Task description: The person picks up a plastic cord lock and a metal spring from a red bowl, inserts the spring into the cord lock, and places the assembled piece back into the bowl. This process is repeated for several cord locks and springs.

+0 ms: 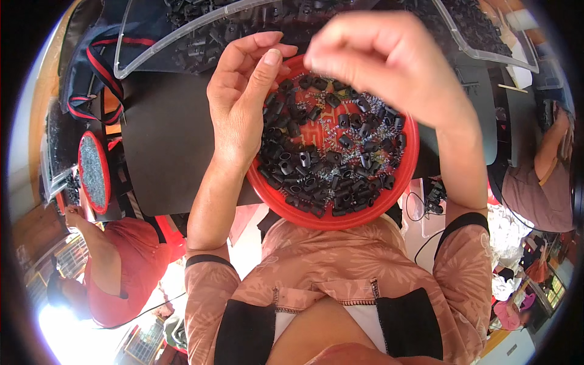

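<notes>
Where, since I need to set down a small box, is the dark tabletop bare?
The dark tabletop has a broad bare patch left of the left hand, up to the clear bin. Right of the red tray, the right arm leaves only narrow gaps. Crowded: the tray and bin, both holding black parts.

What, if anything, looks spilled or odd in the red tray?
Nothing plainly stands out. The black parts and small springs lie jumbled together, but look contained within the red tray; fine damage would be too small to tell.

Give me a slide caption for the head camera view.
A person's left hand and blurred right hand above a round red plastic tray holding small black tubular parts and silvery coil springs.
</notes>
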The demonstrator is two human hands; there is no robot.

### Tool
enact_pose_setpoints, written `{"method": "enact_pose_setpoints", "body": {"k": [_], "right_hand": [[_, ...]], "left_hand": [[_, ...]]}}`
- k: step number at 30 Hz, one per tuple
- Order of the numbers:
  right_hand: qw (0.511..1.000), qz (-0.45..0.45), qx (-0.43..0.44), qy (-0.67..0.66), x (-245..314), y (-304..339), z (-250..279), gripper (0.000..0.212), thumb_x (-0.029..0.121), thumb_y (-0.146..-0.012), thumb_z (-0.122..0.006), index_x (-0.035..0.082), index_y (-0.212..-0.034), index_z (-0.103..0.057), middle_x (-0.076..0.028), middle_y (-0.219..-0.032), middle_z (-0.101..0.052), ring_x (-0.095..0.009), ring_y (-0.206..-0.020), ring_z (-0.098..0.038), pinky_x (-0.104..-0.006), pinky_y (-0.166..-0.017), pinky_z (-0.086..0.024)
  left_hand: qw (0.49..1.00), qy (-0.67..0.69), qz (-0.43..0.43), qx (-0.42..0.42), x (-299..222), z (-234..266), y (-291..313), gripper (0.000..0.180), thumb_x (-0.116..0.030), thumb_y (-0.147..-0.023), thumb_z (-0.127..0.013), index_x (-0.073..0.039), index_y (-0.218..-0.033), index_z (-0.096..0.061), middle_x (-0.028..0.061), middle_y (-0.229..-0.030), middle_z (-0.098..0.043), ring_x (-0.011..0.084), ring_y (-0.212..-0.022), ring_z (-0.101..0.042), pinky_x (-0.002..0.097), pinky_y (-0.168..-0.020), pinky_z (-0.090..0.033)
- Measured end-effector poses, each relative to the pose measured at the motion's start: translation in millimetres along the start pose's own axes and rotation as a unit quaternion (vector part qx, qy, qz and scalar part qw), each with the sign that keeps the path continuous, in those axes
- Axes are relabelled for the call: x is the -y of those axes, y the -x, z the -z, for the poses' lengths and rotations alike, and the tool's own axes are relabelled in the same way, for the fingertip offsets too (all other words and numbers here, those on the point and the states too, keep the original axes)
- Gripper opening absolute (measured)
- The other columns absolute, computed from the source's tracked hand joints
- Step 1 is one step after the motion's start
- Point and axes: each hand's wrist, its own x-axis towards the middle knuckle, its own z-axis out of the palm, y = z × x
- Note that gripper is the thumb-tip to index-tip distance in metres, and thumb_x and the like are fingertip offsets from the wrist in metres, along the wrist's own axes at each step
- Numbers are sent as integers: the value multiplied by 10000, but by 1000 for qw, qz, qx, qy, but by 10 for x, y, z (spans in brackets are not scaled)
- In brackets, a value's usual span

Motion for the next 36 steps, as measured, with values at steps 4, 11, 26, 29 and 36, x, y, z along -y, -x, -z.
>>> {"method": "enact_pose_setpoints", "body": {"k": [4, 11, 26, 29, 36], "right_hand": [[970, 112, 12, 216, -397, 139, -266, 98, 110, -792, -653, 40, -860, -667, -132, -786, -640, -329, -735, -632, -429, -646, -493], [932, 80, 28, 352, -469, 198, -434, 131, 103, -773, -660, 32, -881, -647, -106, -875, -610, -318, -788, -625, -414, -684, -506], [936, 118, -35, 331, -543, 183, -346, 132, 141, -773, -648, 21, -816, -611, -109, -832, -603, -315, -765, -624, -419, -658, -513], [929, 137, -18, 344, -582, 209, -372, 131, 130, -771, -644, 17, -831, -614, -100, -844, -603, -312, -767, -623, -406, -660, -514], [903, 82, -2, 421, -531, 214, -446, 215, 154, -736, -697, 12, -875, -615, -103, -885, -575, -290, -796, -618, -383, -691, -514]], "left_hand": [[1000, -25, -3, 6, -9, -3, -22, 254, -197, -945, -588, -41, -1145, -584, 51, -1029, -672, 70, -841, -568, 210, -732, -434], [998, -55, 2, 32, 1, -4, -9, 214, -145, -940, -589, -19, -1113, -599, 45, -982, -658, 71, -840, -565, 209, -738, -446], [991, -120, 1, 52, 14, -31, 12, 204, -104, -906, -635, 6, -1077, -621, 23, -898, -618, 60, -798, -541, 199, -743, -456], [990, -130, -3, 48, 13, -32, -3, 203, -103, -907, -632, 9, -1077, -620, 30, -907, -627, 66, -808, -552, 203, -752, -461], [988, -141, 3, 58, 24, -44, -3, 204, -97, -906, -630, 13, -1078, -619, 34, -913, -633, 71, -819, -560, 203, -761, -463]]}}
